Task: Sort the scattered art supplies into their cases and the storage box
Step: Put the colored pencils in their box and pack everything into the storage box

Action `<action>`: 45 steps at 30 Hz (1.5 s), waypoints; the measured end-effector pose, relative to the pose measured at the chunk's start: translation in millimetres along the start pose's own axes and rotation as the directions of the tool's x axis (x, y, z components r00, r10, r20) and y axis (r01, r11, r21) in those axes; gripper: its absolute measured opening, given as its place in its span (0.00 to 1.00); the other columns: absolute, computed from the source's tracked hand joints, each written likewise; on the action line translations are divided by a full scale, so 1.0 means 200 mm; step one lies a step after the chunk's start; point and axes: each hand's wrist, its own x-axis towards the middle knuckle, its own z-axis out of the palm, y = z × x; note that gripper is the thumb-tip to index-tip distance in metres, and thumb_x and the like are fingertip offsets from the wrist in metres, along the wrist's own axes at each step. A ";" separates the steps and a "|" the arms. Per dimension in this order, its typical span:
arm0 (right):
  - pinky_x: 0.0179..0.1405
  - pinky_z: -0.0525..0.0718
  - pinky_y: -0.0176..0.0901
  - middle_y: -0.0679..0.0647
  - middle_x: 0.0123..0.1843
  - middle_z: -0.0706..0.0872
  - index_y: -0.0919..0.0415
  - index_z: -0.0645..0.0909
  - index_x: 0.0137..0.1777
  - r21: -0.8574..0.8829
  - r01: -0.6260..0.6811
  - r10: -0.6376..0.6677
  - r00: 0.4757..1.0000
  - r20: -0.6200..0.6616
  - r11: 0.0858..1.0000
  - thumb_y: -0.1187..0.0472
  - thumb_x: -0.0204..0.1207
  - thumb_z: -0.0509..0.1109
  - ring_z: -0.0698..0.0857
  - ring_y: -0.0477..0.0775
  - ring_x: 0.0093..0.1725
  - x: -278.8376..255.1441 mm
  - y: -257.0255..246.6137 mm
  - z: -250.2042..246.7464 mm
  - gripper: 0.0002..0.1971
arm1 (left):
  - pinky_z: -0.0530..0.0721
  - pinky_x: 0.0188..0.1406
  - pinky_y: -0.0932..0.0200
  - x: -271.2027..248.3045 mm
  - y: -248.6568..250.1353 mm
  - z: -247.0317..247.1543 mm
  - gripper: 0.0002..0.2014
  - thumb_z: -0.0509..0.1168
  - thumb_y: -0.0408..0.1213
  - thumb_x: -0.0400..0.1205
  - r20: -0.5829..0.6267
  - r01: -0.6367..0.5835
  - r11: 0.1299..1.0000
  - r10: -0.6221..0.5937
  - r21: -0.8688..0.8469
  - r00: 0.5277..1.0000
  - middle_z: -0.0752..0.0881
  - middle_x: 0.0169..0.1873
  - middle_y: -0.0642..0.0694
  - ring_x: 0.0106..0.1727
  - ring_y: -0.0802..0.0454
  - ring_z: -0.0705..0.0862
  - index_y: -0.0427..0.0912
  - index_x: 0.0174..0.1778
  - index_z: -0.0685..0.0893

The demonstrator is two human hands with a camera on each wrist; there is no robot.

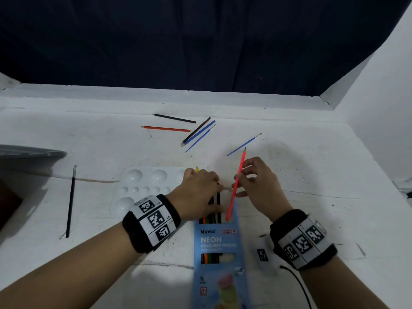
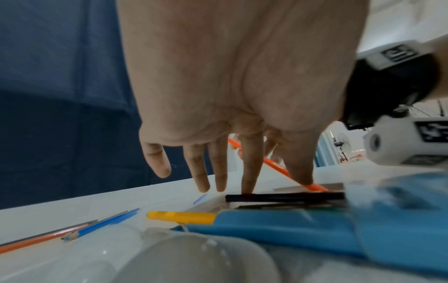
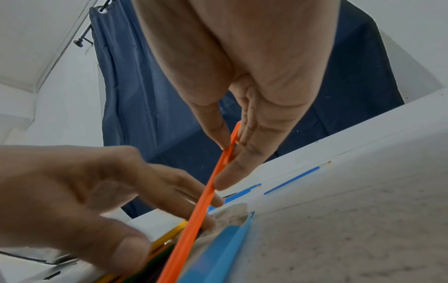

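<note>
Nearest, at the tabletop's near edge, the blue pencil case (image 1: pixel 217 253) lies flat with its long axis running away from the person and its open mouth at the far end. Several pencils already stick out of that mouth, and the left hand (image 1: pixel 200 186) lies over them with straight fingers, pressing them down and steadying the case. Just to its right, the right hand (image 1: pixel 256 181) pinches the orange pencil (image 1: pixel 235 188) between thumb and fingertips, about midway along the shaft. The pencil is tilted, its blunt end down at the right side of the case mouth and its sharpened tip up and away. So its axis nearly matches the case's, and the likely next move is a slide toward the person, into the gap beside the dark pencils. The white palette (image 1: pixel 142 186) sits just left of the left hand, with a black brush (image 1: pixel 71 201) further left. Beyond the hands, a thin blue brush (image 1: pixel 244 144) lies loose, then a cluster of pencils (image 1: pixel 197 132), a red pencil (image 1: pixel 167 128) and a dark pencil (image 1: pixel 175 118) toward the far edge, all yet to be sorted.
</note>
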 end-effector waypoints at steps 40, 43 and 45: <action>0.54 0.83 0.49 0.54 0.53 0.85 0.59 0.86 0.49 -0.647 0.667 -0.145 0.729 0.669 0.370 0.68 0.76 0.66 0.81 0.58 0.56 -0.15 0.05 0.09 0.09 | 0.51 0.70 0.46 -0.21 -0.08 0.04 0.35 0.59 0.62 0.84 0.112 -0.089 0.995 0.083 0.050 0.990 0.66 0.81 0.57 0.81 0.59 0.63 0.48 0.84 0.66; 0.55 0.79 0.45 0.52 0.58 0.83 0.58 0.86 0.56 -0.631 0.658 -0.089 0.718 0.691 0.411 0.68 0.78 0.61 0.79 0.55 0.59 -0.14 0.05 0.08 0.14 | 0.52 0.71 0.46 -0.21 -0.09 0.05 0.35 0.59 0.62 0.84 0.113 -0.091 0.995 0.086 0.032 0.990 0.66 0.82 0.56 0.81 0.59 0.62 0.49 0.84 0.67; 0.53 0.82 0.46 0.51 0.57 0.86 0.56 0.88 0.57 -0.618 0.643 -0.099 0.725 0.682 0.452 0.67 0.76 0.62 0.83 0.55 0.57 -0.12 0.04 0.07 0.16 | 0.51 0.72 0.47 -0.22 -0.10 0.04 0.34 0.59 0.62 0.84 0.109 -0.105 0.994 0.102 0.019 0.989 0.65 0.83 0.58 0.82 0.61 0.61 0.49 0.84 0.67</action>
